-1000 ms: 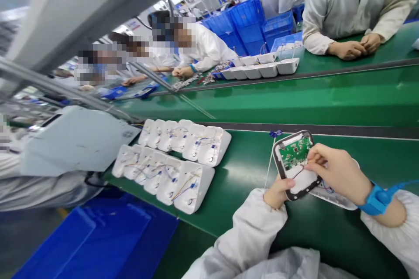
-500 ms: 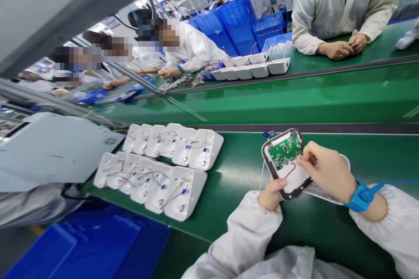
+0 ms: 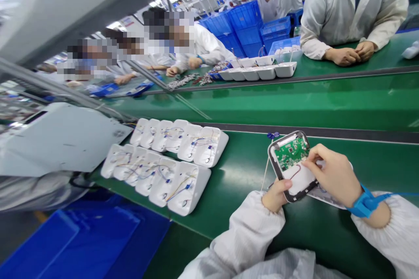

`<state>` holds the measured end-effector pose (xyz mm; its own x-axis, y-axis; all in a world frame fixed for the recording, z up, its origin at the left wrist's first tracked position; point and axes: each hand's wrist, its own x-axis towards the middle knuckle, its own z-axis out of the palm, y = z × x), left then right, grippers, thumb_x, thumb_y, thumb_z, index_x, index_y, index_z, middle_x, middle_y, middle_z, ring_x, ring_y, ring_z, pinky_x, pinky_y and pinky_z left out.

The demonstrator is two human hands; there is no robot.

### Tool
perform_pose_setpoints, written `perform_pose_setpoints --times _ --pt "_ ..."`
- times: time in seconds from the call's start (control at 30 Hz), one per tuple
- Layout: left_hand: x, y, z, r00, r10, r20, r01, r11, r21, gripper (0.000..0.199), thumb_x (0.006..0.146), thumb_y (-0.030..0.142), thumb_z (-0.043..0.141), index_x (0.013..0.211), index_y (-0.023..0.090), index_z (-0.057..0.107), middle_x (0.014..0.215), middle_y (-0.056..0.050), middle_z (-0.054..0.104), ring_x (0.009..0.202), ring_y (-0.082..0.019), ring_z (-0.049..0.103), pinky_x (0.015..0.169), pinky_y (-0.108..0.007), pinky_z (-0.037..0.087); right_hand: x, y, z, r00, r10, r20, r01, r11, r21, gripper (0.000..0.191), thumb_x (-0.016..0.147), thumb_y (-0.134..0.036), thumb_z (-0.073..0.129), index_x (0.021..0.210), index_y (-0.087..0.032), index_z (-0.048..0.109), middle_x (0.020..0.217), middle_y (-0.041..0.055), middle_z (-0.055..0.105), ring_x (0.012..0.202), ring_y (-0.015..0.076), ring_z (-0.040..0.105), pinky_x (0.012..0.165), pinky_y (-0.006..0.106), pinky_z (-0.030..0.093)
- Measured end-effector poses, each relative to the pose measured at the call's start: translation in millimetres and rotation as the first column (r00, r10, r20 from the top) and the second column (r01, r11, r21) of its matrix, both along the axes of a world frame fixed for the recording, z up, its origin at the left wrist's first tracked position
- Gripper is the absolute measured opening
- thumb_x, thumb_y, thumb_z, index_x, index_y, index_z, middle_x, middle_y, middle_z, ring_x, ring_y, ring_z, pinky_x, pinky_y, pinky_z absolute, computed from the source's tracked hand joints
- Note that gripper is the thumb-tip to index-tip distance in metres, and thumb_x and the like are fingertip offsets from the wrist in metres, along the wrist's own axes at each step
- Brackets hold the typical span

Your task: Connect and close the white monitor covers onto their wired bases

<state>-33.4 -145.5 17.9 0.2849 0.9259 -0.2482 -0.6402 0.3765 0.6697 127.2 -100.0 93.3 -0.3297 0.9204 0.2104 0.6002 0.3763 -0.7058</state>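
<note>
A device panel [image 3: 296, 182] with a dark rim and a green circuit board [image 3: 291, 152] is tilted up at the right. My left hand [image 3: 275, 194] grips its lower left edge, thumb on the front. My right hand [image 3: 334, 172], with a blue wrist strap [image 3: 365, 201], is at the board's right edge with thumb and index finger pinched together; what lies between them is too small to make out. A thin dark red wire [image 3: 293, 173] curves over the white part of the panel. Partly hidden under my right hand is a white housing [image 3: 327, 198].
Two rows of white housings [image 3: 185, 189] with coloured wires stand on the green table [image 3: 242, 183] at the left. A grey machine [image 3: 62, 139] and blue bins [image 3: 94, 235] are further left. Across the green conveyor [image 3: 294, 100], people in white coats sit near more housings.
The view has shifted slightly, so the housings sit a bit further right in the picture. Both hands keep their places on the panel, with the right fingers still pinched at the board's edge.
</note>
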Motion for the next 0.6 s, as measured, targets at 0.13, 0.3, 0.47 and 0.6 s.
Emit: perform_pose_setpoints --times 0.13,0.3,0.47,0.6 --pt "2.6 2.4 -4.7 0.999 -0.026 0.047 0.025 0.999 0.028 0.084 0.051 0.038 0.08 0.126 0.006 0.058 0.114 -0.02 0.069 0.117 -0.043 0.06 0.106 -0.053 0.041 10.5 11.4 -4.5 1.0 -0.016 0.001 0.016 0.979 0.203 0.029 0.085 -0.037 0.063 0.109 -0.021 0.059 0.114 0.0102 0.065 0.106 0.0272 0.062 0.088 0.04 0.05" --pt "0.6 4.5 -11.6 0.998 -0.046 0.042 0.043 0.997 0.068 0.078 0.049 0.03 0.08 0.121 0.006 0.061 0.111 -0.02 0.07 0.116 -0.041 0.06 0.106 -0.05 0.042 23.7 27.9 -10.1 0.964 0.244 0.102 -0.264 0.915 0.304 0.063 0.092 -0.037 0.056 0.149 -0.025 0.033 0.152 0.0106 0.042 0.139 0.0302 0.042 0.111 0.048 0.041" --pt "-0.1 4.3 -17.3 0.997 -0.063 0.053 0.06 0.996 0.061 0.078 0.049 0.03 0.081 0.121 0.006 0.061 0.111 -0.019 0.07 0.113 -0.04 0.062 0.104 -0.05 0.042 28.9 29.0 -14.8 0.947 0.281 0.154 -0.319 0.871 0.373 0.062 0.095 -0.039 0.053 0.151 -0.023 0.031 0.147 0.0117 0.049 0.133 0.0291 0.048 0.11 0.046 0.044" --pt "0.5 3.2 -19.2 0.996 -0.081 0.032 0.079 0.996 0.051 0.072 0.05 0.031 0.081 0.115 0.004 0.064 0.111 -0.02 0.069 0.112 -0.039 0.062 0.102 -0.047 0.043 27.8 28.2 -17.0 0.954 0.258 0.153 -0.299 0.857 0.419 0.061 0.096 -0.044 0.052 0.15 -0.021 0.034 0.145 0.0124 0.051 0.134 0.0307 0.048 0.112 0.049 0.04"
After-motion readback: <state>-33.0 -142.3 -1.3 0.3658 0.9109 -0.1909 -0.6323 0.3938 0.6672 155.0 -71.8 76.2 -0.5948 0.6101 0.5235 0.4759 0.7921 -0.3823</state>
